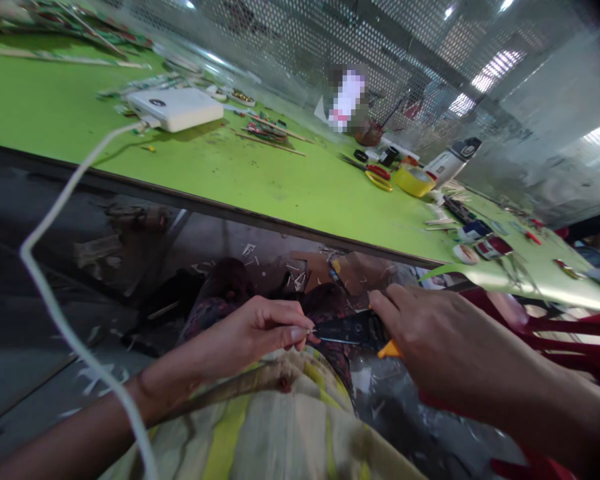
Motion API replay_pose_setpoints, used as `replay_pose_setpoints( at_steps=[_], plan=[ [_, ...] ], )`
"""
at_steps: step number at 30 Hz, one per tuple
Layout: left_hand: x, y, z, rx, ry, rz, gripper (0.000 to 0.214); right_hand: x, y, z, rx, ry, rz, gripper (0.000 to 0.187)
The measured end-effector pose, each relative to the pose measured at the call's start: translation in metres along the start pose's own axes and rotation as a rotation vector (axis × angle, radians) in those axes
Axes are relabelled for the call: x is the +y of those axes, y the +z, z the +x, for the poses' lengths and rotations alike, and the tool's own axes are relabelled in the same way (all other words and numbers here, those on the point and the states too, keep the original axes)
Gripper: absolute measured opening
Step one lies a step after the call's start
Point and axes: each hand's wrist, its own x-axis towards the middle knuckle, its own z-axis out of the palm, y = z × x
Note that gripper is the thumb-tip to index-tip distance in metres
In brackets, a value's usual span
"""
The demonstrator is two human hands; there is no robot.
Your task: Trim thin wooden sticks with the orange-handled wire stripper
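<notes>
My right hand (430, 327) is wrapped round the orange handles of a pair of black pliers (347, 329), whose jaws point left. Just at the jaw tips, my left hand (275, 327) pinches thumb and fingers together. Something tiny and pale sticks out between those fingertips and the jaws, too small to name. Both hands are over my lap, in front of the table edge. My right fingers hide most of the handles.
On the green table (260, 187) lie a white box (180, 110) with a white cable (55, 287), scissors (375, 175), yellow tape (414, 180), thin sticks (273, 143) and small jars (493, 247). A perforated metal screen (290, 40) stands behind. A red chair (570, 333) is at right.
</notes>
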Motion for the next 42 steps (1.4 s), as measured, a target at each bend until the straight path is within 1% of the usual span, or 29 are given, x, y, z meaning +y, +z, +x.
replay_pose_setpoints(
  at_steps=[9,16,20,26,31,34,38,42],
  plan=[
    [-0.002,0.0,0.0,-0.028,-0.037,-0.011,0.027,-0.001,-0.002,0.0,0.062,-0.016,-0.082,0.027],
    [0.0,0.0,0.003,-0.056,-0.05,0.008,0.032,-0.001,-0.004,0.0,0.031,-0.019,-0.14,0.02],
    [-0.001,-0.001,0.003,-0.076,-0.048,0.012,0.031,0.0,-0.005,0.002,0.001,-0.038,-0.166,0.016],
    [-0.002,0.001,0.002,-0.053,-0.012,0.052,0.029,-0.001,-0.01,0.003,-0.027,-0.017,-0.174,0.017],
    [-0.002,0.005,0.003,-0.003,-0.003,0.156,0.028,0.003,-0.004,0.004,-0.038,-0.033,-0.076,0.025],
    [-0.003,0.008,0.003,0.057,0.057,0.252,0.026,0.005,0.004,0.005,-0.044,-0.018,0.002,0.029],
    [-0.003,0.011,0.003,0.145,0.142,0.435,0.022,0.005,0.006,0.005,-0.139,0.029,0.081,0.035],
    [-0.005,0.015,0.0,0.164,0.189,0.582,0.022,0.002,0.003,0.007,-0.186,0.066,0.105,0.038]
  ],
)
